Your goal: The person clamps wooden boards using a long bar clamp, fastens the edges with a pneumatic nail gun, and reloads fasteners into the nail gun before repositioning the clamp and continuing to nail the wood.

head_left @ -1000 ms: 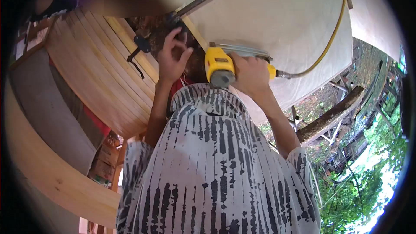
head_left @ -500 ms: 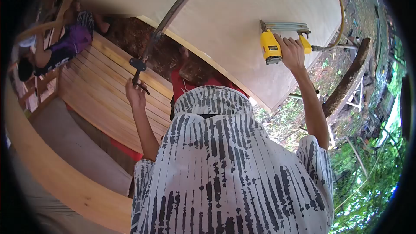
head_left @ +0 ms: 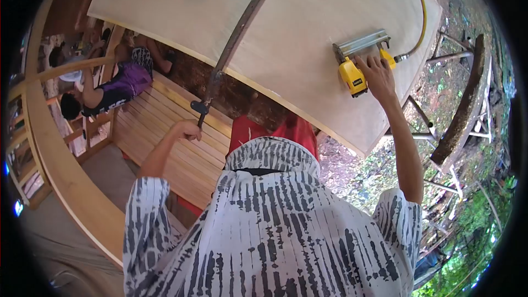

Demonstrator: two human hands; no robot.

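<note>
My left hand [head_left: 187, 130] is closed round the handle end of a long dark metal bar clamp [head_left: 234, 39]. The clamp's bar runs up across a large pale plywood board [head_left: 308, 39], and a dark oval pad sits just above my fingers. On the right part of the board lies a yellow air nail gun [head_left: 352, 74] with a silver magazine along its far side. My right hand [head_left: 379, 80] lies over its handle with the fingers bent; the palm side is hidden. A yellow hose [head_left: 422, 11] runs from the gun's end up over the board.
A slatted wooden bench [head_left: 165, 132] lies below left, beside a curved wooden rail [head_left: 77, 187]. A person in purple [head_left: 129, 80] is at the far left, with another person behind. Metal trestle legs [head_left: 421, 113] and a rough log [head_left: 462, 104] stand right, over leafy ground.
The view has shifted, showing more board and rail. My left hand has turned and closed more fully round the clamp's end. The nail gun has tilted a little under my right hand.
</note>
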